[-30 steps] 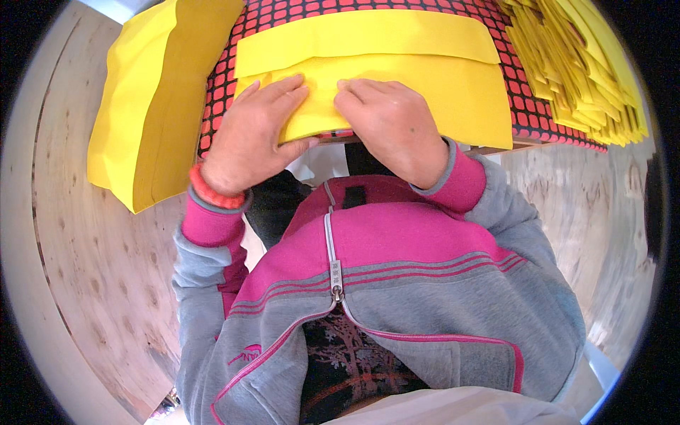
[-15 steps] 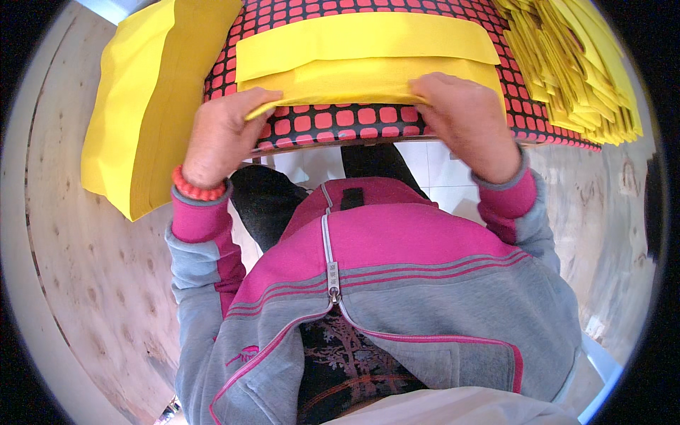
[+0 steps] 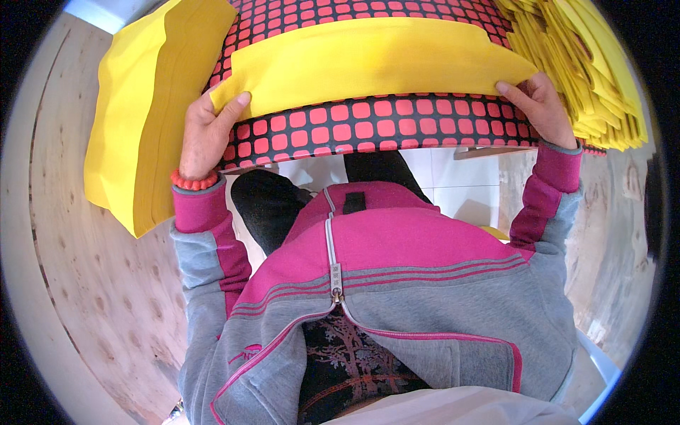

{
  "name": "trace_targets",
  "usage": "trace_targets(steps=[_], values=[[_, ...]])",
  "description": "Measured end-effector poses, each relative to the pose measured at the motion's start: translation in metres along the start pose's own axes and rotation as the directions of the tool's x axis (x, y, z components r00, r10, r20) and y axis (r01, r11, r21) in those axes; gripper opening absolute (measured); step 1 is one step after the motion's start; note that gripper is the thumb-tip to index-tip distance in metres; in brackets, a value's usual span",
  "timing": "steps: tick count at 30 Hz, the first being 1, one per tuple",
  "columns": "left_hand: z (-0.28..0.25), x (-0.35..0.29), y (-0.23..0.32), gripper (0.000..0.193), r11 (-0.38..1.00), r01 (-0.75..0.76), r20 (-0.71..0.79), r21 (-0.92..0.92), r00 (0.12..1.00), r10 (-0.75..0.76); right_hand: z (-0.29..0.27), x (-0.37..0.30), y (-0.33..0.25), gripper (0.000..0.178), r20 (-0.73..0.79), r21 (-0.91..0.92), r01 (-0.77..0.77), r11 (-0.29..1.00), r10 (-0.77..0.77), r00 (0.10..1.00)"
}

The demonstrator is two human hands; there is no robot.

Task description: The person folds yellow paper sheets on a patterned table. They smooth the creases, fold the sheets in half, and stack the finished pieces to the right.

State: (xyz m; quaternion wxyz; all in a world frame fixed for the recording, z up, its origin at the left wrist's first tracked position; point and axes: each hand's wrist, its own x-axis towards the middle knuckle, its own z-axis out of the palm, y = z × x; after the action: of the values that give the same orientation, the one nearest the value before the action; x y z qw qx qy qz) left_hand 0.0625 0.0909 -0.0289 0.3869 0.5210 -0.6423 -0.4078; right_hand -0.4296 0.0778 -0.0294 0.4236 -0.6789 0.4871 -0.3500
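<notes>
A long piece of yellow cloth (image 3: 368, 62) lies across a padded surface with a red-and-black square pattern (image 3: 397, 127). Its near edge stretches between my hands. At the left near corner, my left hand (image 3: 205, 134), with a red bead bracelet (image 3: 195, 180) at its wrist, pinches the cloth with the thumb on top. On the other side my right hand (image 3: 544, 110) grips the right near corner, thumb also on top. The fingers of both hands are partly hidden beneath the cloth.
To the left stands a thick stack of yellow cloth sheets (image 3: 127, 113), reaching past the patterned surface's edge. Many folded yellow pieces (image 3: 595, 78) lie heaped at the right, close to my right hand. A pale wooden surface (image 3: 92, 283) extends along the left side.
The cloth's near part has gone over the far strip, so one smooth band shows now. My hands have moved apart toward its two ends, the right one farthest.
</notes>
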Motion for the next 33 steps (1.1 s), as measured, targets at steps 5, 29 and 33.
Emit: trace_targets(steps=[5,29,33], values=[[0.010,0.008,-0.007,0.031,0.999,-0.031,-0.130,0.020,0.991,0.033,0.009,0.007,0.016,0.033,-0.114,-0.011,0.088,0.996,-0.089,0.990],[0.030,0.026,-0.010,0.033,0.652,0.016,-0.315,0.758,0.885,0.344,0.046,0.014,0.004,0.039,-0.444,-0.564,-0.034,0.825,-0.269,0.855],[0.030,0.027,-0.009,0.033,0.621,0.025,-0.304,0.783,0.887,0.348,0.048,0.014,0.004,0.039,-0.458,-0.586,-0.089,0.805,-0.238,0.857]])
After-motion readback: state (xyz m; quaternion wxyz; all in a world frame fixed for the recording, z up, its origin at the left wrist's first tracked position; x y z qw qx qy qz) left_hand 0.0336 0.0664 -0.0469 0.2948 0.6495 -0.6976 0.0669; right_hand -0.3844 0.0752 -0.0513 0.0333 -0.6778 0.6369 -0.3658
